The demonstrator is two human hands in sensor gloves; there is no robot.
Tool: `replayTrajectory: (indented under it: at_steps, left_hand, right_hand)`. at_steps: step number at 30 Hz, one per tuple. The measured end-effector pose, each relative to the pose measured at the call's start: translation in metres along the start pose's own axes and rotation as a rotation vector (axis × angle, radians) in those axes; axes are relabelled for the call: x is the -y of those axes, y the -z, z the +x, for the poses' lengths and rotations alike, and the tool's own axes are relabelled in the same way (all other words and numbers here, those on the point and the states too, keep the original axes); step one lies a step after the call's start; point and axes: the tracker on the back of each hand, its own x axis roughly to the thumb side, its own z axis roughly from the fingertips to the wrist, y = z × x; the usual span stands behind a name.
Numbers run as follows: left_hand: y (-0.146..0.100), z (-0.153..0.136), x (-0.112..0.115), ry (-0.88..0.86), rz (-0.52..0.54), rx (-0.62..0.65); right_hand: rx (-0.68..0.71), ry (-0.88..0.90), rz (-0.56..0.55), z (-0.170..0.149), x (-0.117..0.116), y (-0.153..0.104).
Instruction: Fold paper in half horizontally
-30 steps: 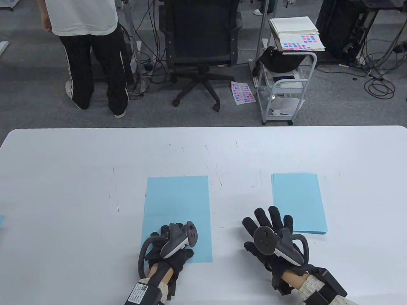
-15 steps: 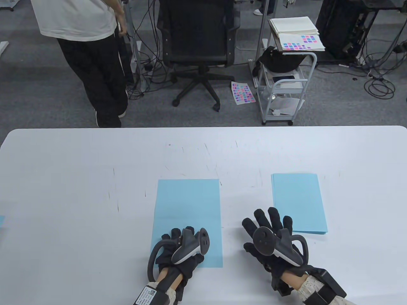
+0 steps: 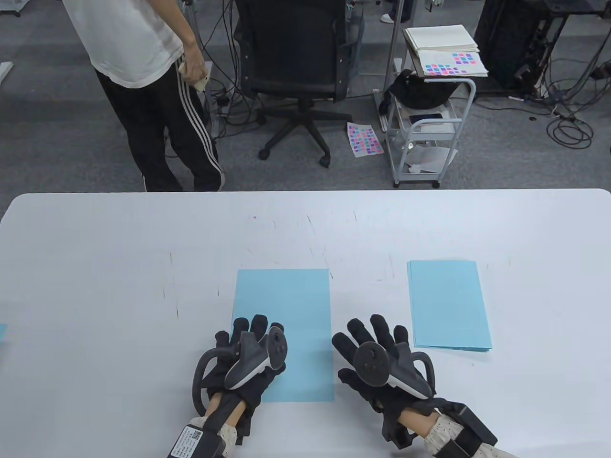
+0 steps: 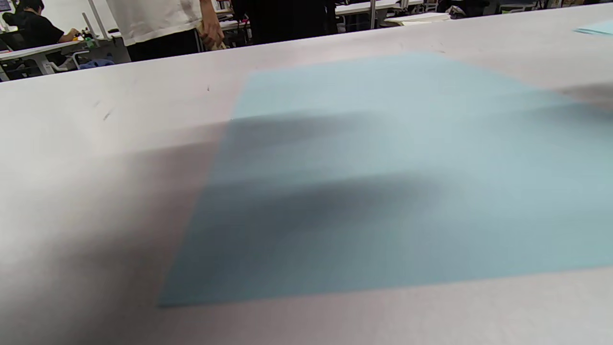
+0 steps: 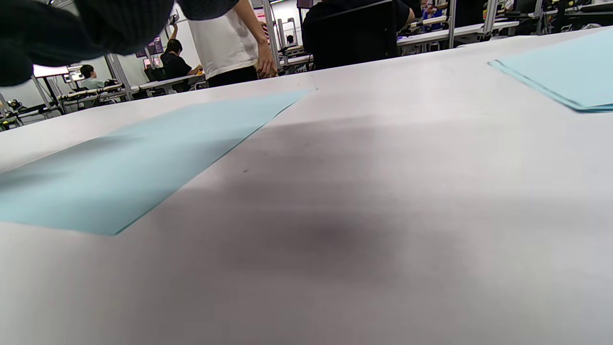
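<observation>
A light blue sheet of paper [image 3: 286,305] lies flat on the white table [image 3: 95,267], long side running away from me. It also shows in the left wrist view [image 4: 383,182] and the right wrist view [image 5: 143,153]. My left hand [image 3: 248,350] lies with spread fingers over the sheet's near left part. My right hand [image 3: 377,358] is open with spread fingers over the bare table just right of the sheet's right edge, holding nothing. Whether either hand touches down I cannot tell.
A stack of light blue sheets [image 3: 448,305] lies to the right, also in the right wrist view [image 5: 565,72]. A blue scrap [image 3: 2,331] sits at the table's left edge. A person [image 3: 152,86], a chair [image 3: 296,62] and a cart [image 3: 429,124] stand beyond the far edge.
The sheet slid to the right under my left hand, then stopped. My left hand then moved left and spread its fingers. My right hand moved left toward the sheet's right edge.
</observation>
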Motion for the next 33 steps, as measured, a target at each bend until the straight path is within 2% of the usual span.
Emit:
replayTrajectory:
  at_steps: [5, 14, 20, 25, 33]
  left_hand:
    - [0.006, -0.020, -0.012, -0.002, 0.008, -0.031]
    - [0.035, -0.048, -0.014, -0.046, -0.045, -0.074]
    - [0.072, -0.062, -0.020, -0.087, -0.097, -0.107]
    - [0.106, -0.070, -0.025, -0.119, -0.134, -0.137]
    - [0.161, -0.073, -0.007, -0.153, -0.244, -0.206]
  right_hand:
    - [-0.010, 0.047, 0.065, 0.010, -0.008, 0.014]
    - [-0.058, 0.054, 0.219, 0.008, -0.029, 0.027]
    - [-0.065, -0.035, 0.303, 0.006, -0.039, 0.031]
    - [-0.064, -0.012, 0.313, 0.004, -0.041, 0.031]
    - [-0.063, -0.007, 0.322, 0.004, -0.041, 0.031]
